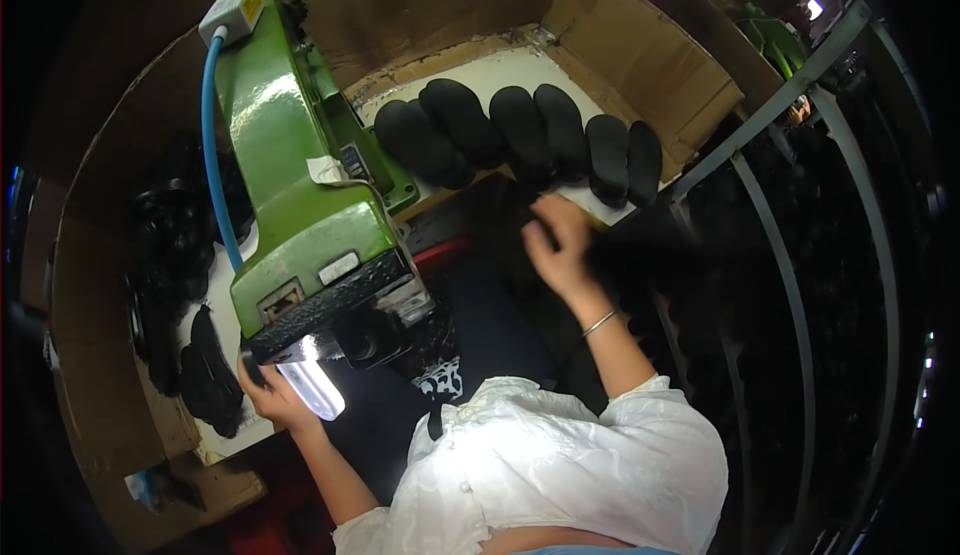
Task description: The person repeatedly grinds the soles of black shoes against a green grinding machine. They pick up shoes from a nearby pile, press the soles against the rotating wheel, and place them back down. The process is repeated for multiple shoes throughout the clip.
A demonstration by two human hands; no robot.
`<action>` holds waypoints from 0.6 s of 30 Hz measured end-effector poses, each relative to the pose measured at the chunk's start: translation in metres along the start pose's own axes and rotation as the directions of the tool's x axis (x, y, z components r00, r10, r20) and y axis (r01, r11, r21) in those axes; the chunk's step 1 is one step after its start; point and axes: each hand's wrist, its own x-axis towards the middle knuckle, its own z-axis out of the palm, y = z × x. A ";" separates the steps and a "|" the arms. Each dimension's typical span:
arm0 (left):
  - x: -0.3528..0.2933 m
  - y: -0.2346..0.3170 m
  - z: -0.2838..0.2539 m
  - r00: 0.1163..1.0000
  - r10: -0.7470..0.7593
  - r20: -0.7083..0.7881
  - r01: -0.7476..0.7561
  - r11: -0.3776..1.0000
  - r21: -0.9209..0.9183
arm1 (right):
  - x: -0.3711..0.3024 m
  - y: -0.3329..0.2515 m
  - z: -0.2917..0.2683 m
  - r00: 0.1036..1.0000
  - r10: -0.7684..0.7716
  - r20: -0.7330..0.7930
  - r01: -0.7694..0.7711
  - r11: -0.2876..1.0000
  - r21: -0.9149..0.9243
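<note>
My left hand (pixel 277 397) is at the front left of the green sewing-type machine (pixel 300 195), beside a glowing white lamp (pixel 313 390). Part of its fingers is hidden against the machine head, so what they touch does not show. My right hand (pixel 562 253), slightly blurred, hovers to the right of the machine with its fingers apart and nothing in them. Just beyond it, several black shoe soles (pixel 520 135) lean in a row on a white board (pixel 480 80).
Cardboard walls (pixel 640 45) surround the work surface. More black shoe parts (pixel 180 235) are heaped left of the machine, with dark soles (pixel 208 380) near the front edge. A blue cable (pixel 212 145) runs down the machine. A grey metal rack (pixel 790 235) stands at the right.
</note>
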 end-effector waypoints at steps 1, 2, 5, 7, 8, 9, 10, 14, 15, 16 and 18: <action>-0.012 0.021 -0.005 0.998 0.035 -0.058 -0.040 0.995 -0.092 | -0.004 -0.031 0.007 0.988 -0.087 0.131 0.080 0.995 0.055; -0.021 0.034 -0.005 0.991 0.064 -0.115 -0.085 0.979 -0.184 | -0.014 -0.054 0.013 0.950 -0.151 0.275 0.125 0.986 0.110; -0.050 0.054 0.007 0.961 -0.132 0.241 0.262 0.701 -0.663 | -0.068 -0.087 0.042 0.839 -0.359 0.409 0.294 0.932 0.213; -0.062 0.064 0.007 0.839 -0.219 0.498 0.541 0.428 -0.724 | -0.070 -0.089 0.045 0.843 -0.321 0.432 0.188 0.928 0.322; -0.066 0.064 0.005 0.791 -0.186 0.583 0.604 0.387 -0.697 | -0.070 -0.087 0.046 0.870 -0.248 0.427 0.064 0.914 0.400; -0.069 0.064 0.001 0.738 -0.147 0.659 0.662 0.350 -0.663 | -0.064 -0.087 0.043 0.868 -0.193 0.457 -0.015 0.910 0.413; -0.072 0.065 -0.002 0.678 -0.104 0.728 0.716 0.315 -0.623 | -0.065 -0.083 0.045 0.874 -0.101 0.475 -0.191 0.828 0.527; -0.083 0.090 0.006 0.719 0.256 0.647 0.371 0.645 -0.668 | -0.076 -0.068 0.046 0.727 -0.119 0.676 -0.410 0.714 0.567; -0.088 0.090 0.012 0.658 0.259 0.707 0.470 0.592 -0.655 | -0.086 -0.067 0.048 0.684 -0.148 0.714 -0.495 0.625 0.604; -0.089 0.096 0.018 0.627 0.274 0.729 0.501 0.575 -0.647 | -0.093 -0.066 0.050 0.639 -0.187 0.746 -0.572 0.533 0.624; -0.098 0.105 0.025 0.582 0.187 0.791 0.603 0.554 -0.574 | -0.082 -0.104 0.030 0.150 0.065 0.987 -0.925 0.362 0.116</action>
